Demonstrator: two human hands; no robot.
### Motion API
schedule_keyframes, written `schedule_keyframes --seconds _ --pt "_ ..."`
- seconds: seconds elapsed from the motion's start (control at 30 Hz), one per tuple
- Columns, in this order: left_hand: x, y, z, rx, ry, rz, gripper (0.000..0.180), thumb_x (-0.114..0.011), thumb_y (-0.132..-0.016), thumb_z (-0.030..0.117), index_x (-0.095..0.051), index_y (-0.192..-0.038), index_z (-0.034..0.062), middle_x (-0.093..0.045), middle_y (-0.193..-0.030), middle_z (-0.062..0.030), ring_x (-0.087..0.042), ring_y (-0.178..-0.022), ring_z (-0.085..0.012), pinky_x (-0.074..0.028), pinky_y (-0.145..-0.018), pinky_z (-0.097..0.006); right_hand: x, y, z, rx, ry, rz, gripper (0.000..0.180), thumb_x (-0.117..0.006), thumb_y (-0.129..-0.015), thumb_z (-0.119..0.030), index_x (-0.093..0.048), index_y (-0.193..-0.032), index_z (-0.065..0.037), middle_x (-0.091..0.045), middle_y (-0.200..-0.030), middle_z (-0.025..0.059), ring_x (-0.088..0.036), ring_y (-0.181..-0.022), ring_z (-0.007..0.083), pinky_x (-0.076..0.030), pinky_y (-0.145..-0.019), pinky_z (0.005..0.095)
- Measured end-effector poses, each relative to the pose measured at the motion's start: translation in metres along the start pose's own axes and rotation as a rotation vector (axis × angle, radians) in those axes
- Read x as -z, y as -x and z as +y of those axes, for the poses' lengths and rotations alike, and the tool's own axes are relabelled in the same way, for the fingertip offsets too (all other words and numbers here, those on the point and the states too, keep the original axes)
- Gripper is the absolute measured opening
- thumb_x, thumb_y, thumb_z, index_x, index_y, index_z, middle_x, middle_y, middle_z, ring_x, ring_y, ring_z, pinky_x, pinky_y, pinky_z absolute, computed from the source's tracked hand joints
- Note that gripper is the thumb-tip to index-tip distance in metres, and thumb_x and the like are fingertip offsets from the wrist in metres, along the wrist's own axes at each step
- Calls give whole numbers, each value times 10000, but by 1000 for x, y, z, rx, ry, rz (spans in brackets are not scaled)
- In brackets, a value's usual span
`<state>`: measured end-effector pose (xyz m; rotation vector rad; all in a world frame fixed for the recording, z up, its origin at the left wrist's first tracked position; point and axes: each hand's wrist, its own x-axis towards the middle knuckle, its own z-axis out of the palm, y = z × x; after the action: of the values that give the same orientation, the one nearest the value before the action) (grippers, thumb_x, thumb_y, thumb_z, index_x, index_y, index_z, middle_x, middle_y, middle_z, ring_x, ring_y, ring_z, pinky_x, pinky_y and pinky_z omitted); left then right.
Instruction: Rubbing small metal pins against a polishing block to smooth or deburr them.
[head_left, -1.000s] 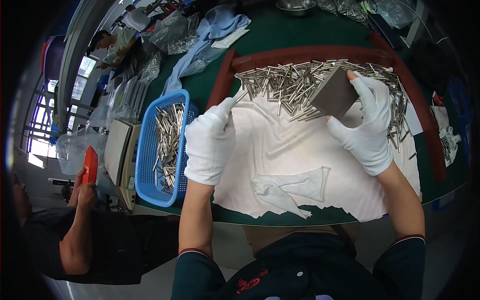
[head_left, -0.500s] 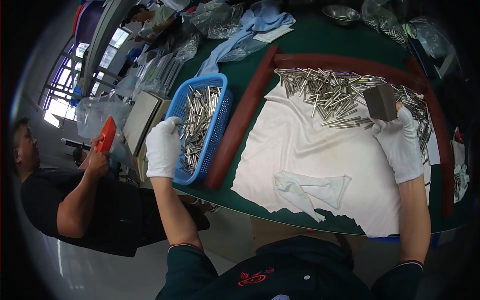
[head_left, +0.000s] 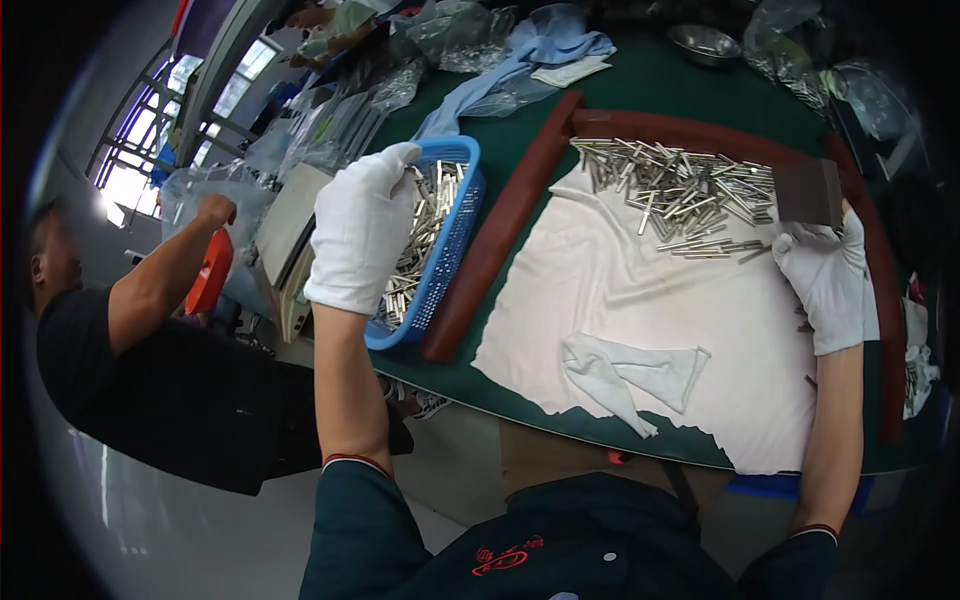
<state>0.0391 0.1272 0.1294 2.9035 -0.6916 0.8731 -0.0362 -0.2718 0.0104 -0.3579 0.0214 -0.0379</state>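
Note:
My left hand (head_left: 362, 225), in a white glove, is raised over the near-left side of the blue plastic basket (head_left: 446, 262). Its fingers are bent together toward the thumb; whatever they may hold is hidden. Inside the basket lie many short metal pins (head_left: 440, 195), partly covered by that hand. My right hand (head_left: 825, 270), gloved too, grips a dark brown rectangular block (head_left: 808, 194) upright, at the right side of a heap of similar metal pins (head_left: 690, 185). The heap is spread on a whitish cloth (head_left: 640, 285).
Dark red padded bars (head_left: 505, 225) border the cloth on the green table (head_left: 640, 85). A crumpled white glove or rag (head_left: 640, 370) lies near the front edge. A metal bowl (head_left: 706, 42) stands at the back. On the left, a person (head_left: 170, 370) holds a red tray-like object (head_left: 210, 272).
My left hand has risen from the pins in the basket and moved slightly right. The block in my right hand has turned and shifted right. The person's red object has dropped lower.

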Motion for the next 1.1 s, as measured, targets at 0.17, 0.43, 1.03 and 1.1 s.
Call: schedule_keyframes --seconds 0.17,0.43,1.03,1.1 --pt "-26 -31 97 -194 457 -290 223 -569 -808 9 -643 -1017 13 -654 -822 -163 -637 -724 -229 -488 -687 -300 13 -10 -32 74 -72 -59 528 -697 -794 -269 -462 -1203 -32 -455 -1255 148 -458 -1145 309 -430 -767 369" --pt "-101 -56 180 -331 518 -552 182 -600 -779 75 -666 -940 21 -638 -816 -175 -625 -751 -298 -489 -707 -351 17 -7 -37 121 -45 23 563 -714 -780 -310 -455 -1175 -5 -459 -1178 134 -491 -1056 239 -442 -733 309" --pt "-161 -91 227 -754 221 -343 111 -571 -679 66 -656 -739 27 -615 -785 -167 -609 -753 -331 -485 -678 -418 13 -9 -23 87 -38 18 482 -737 -775 -282 -509 -1115 -27 -491 -1080 109 -507 -971 222 -433 -739 281" --pt "-152 -92 231 -819 224 -279 112 -601 -672 108 -635 -728 16 -611 -770 -161 -609 -735 -325 -489 -658 -405 13 -8 -22 76 -32 17 484 -737 -774 -281 -509 -1117 -27 -492 -1076 110 -509 -969 221 -431 -737 279"
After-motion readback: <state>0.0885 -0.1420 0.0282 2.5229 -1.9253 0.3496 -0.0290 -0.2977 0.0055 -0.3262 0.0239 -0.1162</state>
